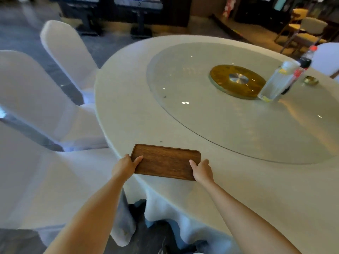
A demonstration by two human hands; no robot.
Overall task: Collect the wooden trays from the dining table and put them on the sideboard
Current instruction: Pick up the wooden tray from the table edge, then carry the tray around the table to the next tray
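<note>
Head view: we take the wooden tray [165,162] by its two short ends at the near edge of the bench [128,107].

Our left hand [126,165] and right hand [202,170] are each closed on an end, thumbs on top of the low rim, fingers hidden beneath. We judge this the pick-up step; next we need a level lift, then a carry to the sideboard, which is not in sight. Dark, grained wood, a flat rectangle with rounded corners, lies on smooth white cloth; beyond it sit a round glass turntable [238,110] and a clear plastic bottle [278,81].
</note>
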